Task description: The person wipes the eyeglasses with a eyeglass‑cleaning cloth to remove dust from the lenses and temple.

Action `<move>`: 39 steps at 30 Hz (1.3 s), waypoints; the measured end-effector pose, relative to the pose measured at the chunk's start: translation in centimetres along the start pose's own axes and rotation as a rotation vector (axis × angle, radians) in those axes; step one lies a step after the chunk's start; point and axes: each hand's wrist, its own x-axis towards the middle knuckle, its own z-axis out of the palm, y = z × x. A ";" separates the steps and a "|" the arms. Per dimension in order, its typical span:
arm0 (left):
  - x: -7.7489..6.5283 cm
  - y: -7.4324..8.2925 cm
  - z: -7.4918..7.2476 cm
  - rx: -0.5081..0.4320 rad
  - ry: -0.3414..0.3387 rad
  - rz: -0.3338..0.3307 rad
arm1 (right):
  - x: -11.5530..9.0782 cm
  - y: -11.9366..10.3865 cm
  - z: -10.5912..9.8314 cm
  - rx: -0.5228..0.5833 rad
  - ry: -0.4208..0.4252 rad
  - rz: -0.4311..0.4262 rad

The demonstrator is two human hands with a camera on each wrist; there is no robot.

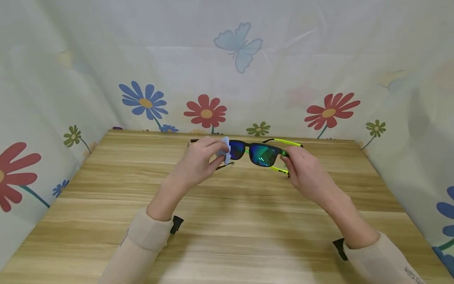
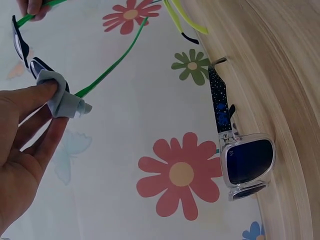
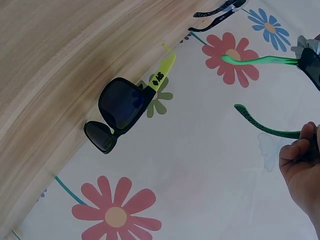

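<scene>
Black-framed sunglasses [image 1: 262,155] with blue-green mirrored lenses are held up above the far part of the table, their green temples pointing away from me. My left hand [image 1: 198,161] pinches a folded light blue cloth [image 2: 62,97] around the lens on the left side, partly covering it. At the opposite end, my right hand [image 1: 311,171] grips the frame's corner near the hinge. The right wrist view shows both green temples unfolded, with my right hand's fingers [image 3: 295,150] bent at the frame; the rest of that hand's grip is cut off by the image edge.
Clear-framed sunglasses [image 2: 250,162] with dark speckled temples lie on the table behind my left hand. Black sunglasses with yellow temples [image 3: 122,104] lie near my right hand. A flower-printed curtain [image 1: 170,59] surrounds the wooden table [image 1: 241,228] at the back and sides.
</scene>
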 end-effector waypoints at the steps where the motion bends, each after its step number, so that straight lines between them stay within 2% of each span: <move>1: 0.0 -0.1 -0.1 -0.002 -0.001 -0.008 | 0.1 0.0 0.0 0.000 0.003 -0.002; 8: 0.0 -0.3 -0.3 -0.003 -0.020 -0.012 | 0.2 -0.1 0.0 -0.006 0.007 0.005; 14: 0.0 -0.1 -0.3 0.001 -0.010 0.003 | 0.2 -0.1 0.4 0.002 -0.014 0.005; 26: 0.3 0.5 0.0 0.009 0.038 0.112 | 0.4 -0.3 1.0 -0.006 -0.042 -0.033; 39: 0.3 0.3 0.2 -0.018 -0.013 0.064 | 0.3 -0.2 0.8 -0.016 -0.062 -0.032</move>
